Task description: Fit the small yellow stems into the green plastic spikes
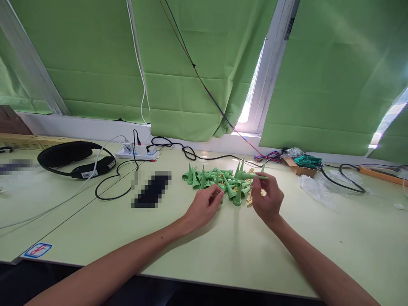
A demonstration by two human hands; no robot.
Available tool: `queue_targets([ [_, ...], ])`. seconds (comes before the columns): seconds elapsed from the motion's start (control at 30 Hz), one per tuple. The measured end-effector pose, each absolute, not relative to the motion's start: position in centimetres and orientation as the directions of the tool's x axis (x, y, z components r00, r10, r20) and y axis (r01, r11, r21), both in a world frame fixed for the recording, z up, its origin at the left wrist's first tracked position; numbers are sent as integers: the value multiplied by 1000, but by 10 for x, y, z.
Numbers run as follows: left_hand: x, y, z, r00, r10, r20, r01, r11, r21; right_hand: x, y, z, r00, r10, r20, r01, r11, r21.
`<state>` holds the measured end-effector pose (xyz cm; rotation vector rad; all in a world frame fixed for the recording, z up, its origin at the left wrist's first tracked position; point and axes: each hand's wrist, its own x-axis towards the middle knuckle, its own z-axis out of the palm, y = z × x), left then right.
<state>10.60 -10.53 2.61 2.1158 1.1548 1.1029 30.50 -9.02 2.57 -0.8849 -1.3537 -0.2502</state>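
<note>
A heap of green plastic cones (229,191) lies on the pale green table, some upright and others on their sides. Small cream-coloured pieces (250,200) are mixed in and show at the heap's right edge. My right hand (267,197) pinches one green cone (247,175) by its narrow end, holding it nearly level over the heap's right side, its wide end to the left. At the heap's front left, my left hand (207,204) has its fingers curled together; whatever they may hold is too small to make out.
A black headset (94,168), a power strip (137,154) and a blurred dark object (152,190) lie to the left on the table (197,255). Black cables run along the back. An open cardboard box (298,167) and clear plastic bags (315,189) are at the right.
</note>
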Motion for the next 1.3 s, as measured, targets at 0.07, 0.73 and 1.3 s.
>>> queue_targets([
  [0.07, 106, -106, 26, 326, 847, 419, 466, -530, 708, 314, -80, 23, 250, 350, 903, 658, 623, -423],
  [0.73, 108, -107, 28, 356, 853, 382, 520, -521, 677, 348, -27, -1, 1, 679, 734, 712, 515, -477],
  [1.3, 108, -108, 28, 380, 846, 375, 513, -530, 675, 352, -20, -9, -144, 672, 727, 708, 583, -398],
])
